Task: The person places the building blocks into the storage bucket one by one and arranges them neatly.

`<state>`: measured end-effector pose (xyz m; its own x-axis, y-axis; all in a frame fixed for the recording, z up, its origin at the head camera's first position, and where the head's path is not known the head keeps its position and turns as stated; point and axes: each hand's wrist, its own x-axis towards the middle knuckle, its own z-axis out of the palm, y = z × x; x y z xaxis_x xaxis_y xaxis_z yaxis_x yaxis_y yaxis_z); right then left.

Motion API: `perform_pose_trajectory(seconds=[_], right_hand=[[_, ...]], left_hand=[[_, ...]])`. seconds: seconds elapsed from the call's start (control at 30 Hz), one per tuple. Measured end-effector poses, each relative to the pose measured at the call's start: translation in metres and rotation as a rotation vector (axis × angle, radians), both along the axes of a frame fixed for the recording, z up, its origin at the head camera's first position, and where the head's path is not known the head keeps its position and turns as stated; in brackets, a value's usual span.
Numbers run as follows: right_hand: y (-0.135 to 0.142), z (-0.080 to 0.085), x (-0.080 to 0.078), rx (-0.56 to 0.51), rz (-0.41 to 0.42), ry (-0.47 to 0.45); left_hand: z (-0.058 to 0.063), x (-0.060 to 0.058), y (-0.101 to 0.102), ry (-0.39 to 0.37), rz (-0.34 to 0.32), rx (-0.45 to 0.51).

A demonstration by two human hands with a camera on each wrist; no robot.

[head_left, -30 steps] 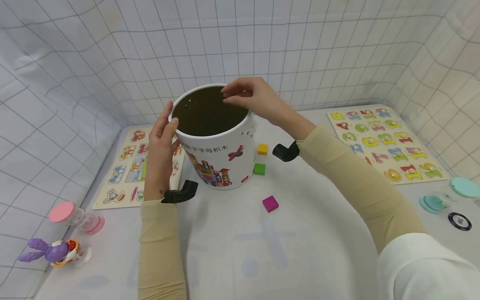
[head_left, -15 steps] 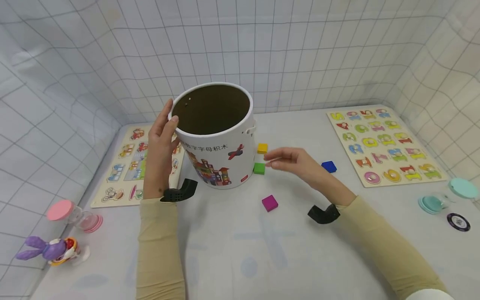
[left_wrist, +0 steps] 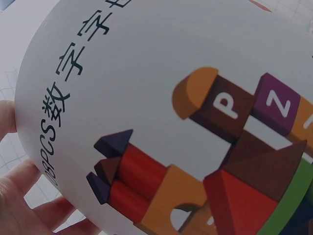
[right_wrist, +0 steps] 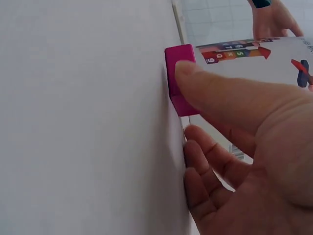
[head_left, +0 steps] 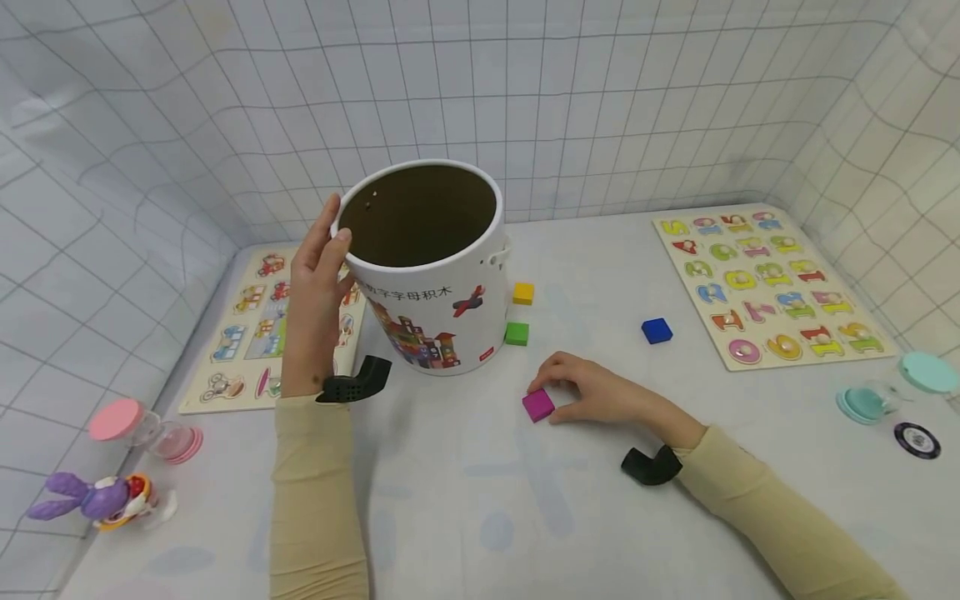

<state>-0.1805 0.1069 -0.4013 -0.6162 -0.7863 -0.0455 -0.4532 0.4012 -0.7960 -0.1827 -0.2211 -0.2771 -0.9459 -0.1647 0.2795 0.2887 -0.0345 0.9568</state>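
A white bucket (head_left: 442,321) with printed toy blocks on its side stands on the table, its dark inside showing. At its left rim my left hand (head_left: 313,283) holds it, thumb near the rim's edge and fingers along the outer wall; the left wrist view shows the bucket's wall (left_wrist: 146,73) close up. My right hand (head_left: 596,392) has thumb and index finger at opposite sides of a magenta block (head_left: 537,406) on the table. In the right wrist view the thumb presses against the magenta block (right_wrist: 182,105), and the other fingers curl near the tabletop.
Green (head_left: 517,333) and yellow (head_left: 523,293) blocks lie right of the bucket, a blue block (head_left: 657,331) farther right. Puzzle boards lie at left (head_left: 202,392) and right (head_left: 720,329). A pink-capped hourglass (head_left: 120,419), purple rabbit toy (head_left: 105,498), teal hourglass (head_left: 862,404) and round chip (head_left: 917,440) sit outward.
My right hand has come down from the bucket's opening, past the green block, to the magenta block and pinches it. The left hand stays at the rim.
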Motion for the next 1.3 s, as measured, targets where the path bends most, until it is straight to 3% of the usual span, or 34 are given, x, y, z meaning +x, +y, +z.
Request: perform_pose_trajectory(seconds=[0.23,0.37,0.47,0.6,0.7,0.77,1.0,1.2,1.3], right_hand=[[-0.002,-0.003,0.001,-0.037,-0.066,0.038],[-0.001,0.01,-0.003,-0.084,-0.1,0.001],[-0.005,0.037,-0.007,-0.19,-0.116,-0.081],[-0.016,0.088,-0.014,-0.424,-0.144,-0.189],[-0.03,0.124,-0.022,-0.537,-0.175,-0.182],[-0.041,0.143,-0.029,-0.557,-0.202,-0.153],[-0.077,0.176,-0.063,-0.391,-0.267,-0.072],[-0.098,0.191,-0.09,-0.093,-0.237,0.178],[-0.109,0.194,-0.096,0.003,-0.208,0.27]], left_hand=[[0.002,0.0,0.001,-0.019,0.002,0.002],[0.002,0.0,0.002,-0.019,0.0,0.002],[0.001,-0.001,0.002,-0.01,-0.004,0.002],[0.0,-0.002,0.002,-0.003,-0.008,-0.002],[0.001,0.001,0.003,-0.012,-0.006,-0.002],[0.004,0.005,0.005,-0.021,-0.006,-0.003],[0.008,0.009,0.008,-0.024,-0.01,-0.012],[0.008,0.007,0.007,-0.013,0.005,-0.026],[0.009,0.008,0.006,-0.007,0.005,-0.03]])
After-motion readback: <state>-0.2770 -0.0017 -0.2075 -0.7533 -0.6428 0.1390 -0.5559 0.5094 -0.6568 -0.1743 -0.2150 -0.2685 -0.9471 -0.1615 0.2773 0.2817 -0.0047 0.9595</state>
